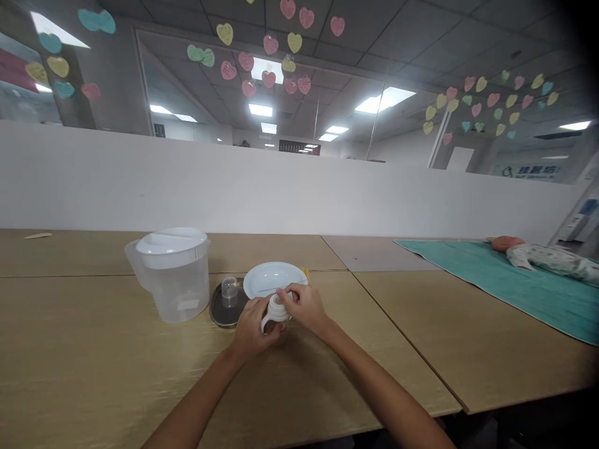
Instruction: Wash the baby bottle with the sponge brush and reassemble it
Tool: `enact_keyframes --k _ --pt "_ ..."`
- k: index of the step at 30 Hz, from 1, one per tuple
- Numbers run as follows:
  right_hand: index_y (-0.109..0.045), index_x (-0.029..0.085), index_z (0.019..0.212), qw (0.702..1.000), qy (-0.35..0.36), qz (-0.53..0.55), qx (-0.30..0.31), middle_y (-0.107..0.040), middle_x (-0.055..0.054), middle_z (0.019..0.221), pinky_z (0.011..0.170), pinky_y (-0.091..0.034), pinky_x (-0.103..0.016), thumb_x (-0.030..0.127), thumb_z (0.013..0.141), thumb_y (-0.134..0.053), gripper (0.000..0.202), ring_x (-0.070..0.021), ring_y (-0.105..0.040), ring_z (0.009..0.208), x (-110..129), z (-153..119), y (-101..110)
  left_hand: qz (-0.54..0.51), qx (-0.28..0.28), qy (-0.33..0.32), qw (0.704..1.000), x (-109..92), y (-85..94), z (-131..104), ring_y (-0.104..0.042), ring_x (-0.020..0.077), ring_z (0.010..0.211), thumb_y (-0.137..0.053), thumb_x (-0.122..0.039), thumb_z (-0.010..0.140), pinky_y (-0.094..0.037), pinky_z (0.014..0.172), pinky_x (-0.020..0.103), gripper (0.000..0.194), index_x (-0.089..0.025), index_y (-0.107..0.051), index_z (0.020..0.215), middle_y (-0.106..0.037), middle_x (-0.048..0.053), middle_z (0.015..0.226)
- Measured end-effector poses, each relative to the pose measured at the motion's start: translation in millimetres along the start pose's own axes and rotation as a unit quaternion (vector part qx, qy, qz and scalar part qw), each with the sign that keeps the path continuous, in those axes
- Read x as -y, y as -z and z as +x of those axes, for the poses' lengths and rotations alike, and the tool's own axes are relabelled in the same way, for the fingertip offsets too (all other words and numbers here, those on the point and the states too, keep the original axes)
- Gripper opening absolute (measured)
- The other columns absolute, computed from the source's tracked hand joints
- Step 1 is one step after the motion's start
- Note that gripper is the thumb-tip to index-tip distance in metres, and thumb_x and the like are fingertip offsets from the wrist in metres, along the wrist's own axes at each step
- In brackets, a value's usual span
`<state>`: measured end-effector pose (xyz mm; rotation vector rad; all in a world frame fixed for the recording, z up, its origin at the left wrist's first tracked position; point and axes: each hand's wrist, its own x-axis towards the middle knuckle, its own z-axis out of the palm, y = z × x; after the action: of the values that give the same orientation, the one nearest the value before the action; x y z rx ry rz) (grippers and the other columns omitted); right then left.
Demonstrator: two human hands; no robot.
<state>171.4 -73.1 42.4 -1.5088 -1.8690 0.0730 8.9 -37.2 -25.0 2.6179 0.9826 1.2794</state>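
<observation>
Between my hands, above the near side of the table, is a baby bottle with a white collar and a curved white handle. My left hand is wrapped around its side by the handle. Fingers of my right hand are pinched at the top of the white collar; the exact part they grip is partly hidden. Just beyond, a clear domed cap stands on a dark round tray. A white oval plate lies behind my hands, with something thin on it that I cannot make out.
A translucent lidded pitcher stands left of the tray. Something yellow shows at the plate's right edge. Far right, a doll lies on a teal cloth. A low white partition borders the wooden table at the back.
</observation>
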Motion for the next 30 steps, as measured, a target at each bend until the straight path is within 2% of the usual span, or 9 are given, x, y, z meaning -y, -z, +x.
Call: enact_keyframes --k 4,6,8,11,15,18,21,26,30 --pt "-0.067 0.017 0.082 0.998 0.019 0.039 -0.035 -0.051 0.002 0.053 0.054 -0.03 -0.021 0.045 0.087 -0.04 0.039 -0.0094 -0.045 0.052 -8.1 -8.2 -12.8 -0.002 -0.029 0.031 0.999 0.6 -2.0 -2.6 -0.055 0.0271 0.1 -0.06 -0.037 0.068 -0.045 0.085 0.042 0.057 -0.017 -0.043 0.119 -0.057 0.013 0.11" --pt "-0.065 0.017 0.082 0.995 0.046 0.045 -0.071 -0.053 0.0 0.059 0.061 -0.034 -0.022 0.041 0.086 -0.042 0.034 -0.0121 -0.048 0.06 -11.1 -10.8 -17.3 -0.003 -0.032 0.041 0.999 1.5 -2.6 -3.2 -0.057 0.0264 0.096 -0.061 -0.038 0.067 -0.047 0.082 0.041 0.054 -0.017 -0.045 0.114 -0.059 0.012 0.106" --pt "-0.061 0.016 0.085 0.989 0.088 0.068 -0.096 -0.058 -0.003 0.074 0.07 -0.037 -0.026 0.035 0.083 -0.043 0.026 -0.0158 -0.051 0.075 -14.3 -12.0 -19.6 -0.003 -0.026 0.038 0.999 2.2 -2.2 -2.8 -0.057 0.0262 0.097 -0.061 -0.037 0.067 -0.046 0.082 0.041 0.052 -0.018 -0.045 0.112 -0.059 0.011 0.106" --pt "-0.055 0.017 0.095 0.979 0.139 0.131 -0.077 -0.058 -0.006 0.095 0.082 -0.038 -0.031 0.027 0.078 -0.043 0.023 -0.0186 -0.05 0.093 -19.2 -12.1 -22.2 0.0 -0.013 0.021 1.0 2.7 -0.6 -1.1 -0.055 0.0269 0.1 -0.06 -0.035 0.068 -0.044 0.086 0.042 0.051 -0.019 -0.046 0.114 -0.058 0.011 0.111" --pt "-0.052 0.017 0.095 0.976 0.122 0.16 -0.082 -0.057 -0.005 0.092 0.083 -0.038 -0.033 0.03 0.075 -0.047 0.024 -0.0186 -0.05 0.088 -20.9 -12.1 -29.3 0.002 0.0 0.012 1.0 3.2 1.0 0.4 -0.054 0.0272 0.1 -0.058 -0.035 0.07 -0.043 0.086 0.042 0.052 -0.019 -0.045 0.118 -0.058 0.011 0.111" --pt "-0.053 0.016 0.101 0.98 0.104 0.133 -0.105 -0.057 -0.005 0.091 0.083 -0.037 -0.034 0.037 0.074 -0.055 0.035 -0.0189 -0.05 0.087 -17.3 -13.2 -34.0 -0.001 0.003 0.008 1.0 3.3 1.5 0.3 -0.054 0.0272 0.101 -0.057 -0.033 0.07 -0.042 0.087 0.042 0.056 -0.019 -0.042 0.122 -0.057 0.012 0.113" --pt "-0.057 0.017 0.099 0.986 0.086 0.095 -0.103 -0.057 -0.006 0.09 0.084 -0.037 -0.036 0.041 0.076 -0.056 0.034 -0.0198 -0.05 0.088 -14.1 -14.3 -33.1 -0.001 -0.006 0.01 1.0 3.0 1.6 -0.3 -0.052 0.0271 0.105 -0.058 -0.032 0.07 -0.042 0.089 0.041 0.062 -0.018 -0.038 0.127 -0.055 0.012 0.119" --pt "-0.054 0.018 0.114 0.975 0.159 0.143 -0.06 -0.058 -0.008 0.112 0.095 -0.032 -0.038 0.035 0.08 -0.051 0.039 -0.021 -0.048 0.106 -18.6 -12.6 -24.8 0.006 -0.001 0.024 1.0 2.2 2.0 -1.2 -0.054 0.0262 0.102 -0.059 -0.035 0.07 -0.043 0.088 0.041 0.07 -0.017 -0.033 0.132 -0.056 0.013 0.118" --pt "-0.059 0.019 0.107 0.964 0.174 0.184 -0.079 -0.061 -0.007 0.1 0.092 -0.035 -0.039 0.038 0.074 -0.06 0.038 -0.0221 -0.05 0.099 -24.2 -9.4 -28.7 0.005 -0.004 0.024 1.0 1.3 2.2 -2.7 -0.054 0.0245 0.102 -0.06 -0.033 0.069 -0.043 0.089 0.039 0.073 -0.017 -0.03 0.134 -0.058 0.011 0.115"
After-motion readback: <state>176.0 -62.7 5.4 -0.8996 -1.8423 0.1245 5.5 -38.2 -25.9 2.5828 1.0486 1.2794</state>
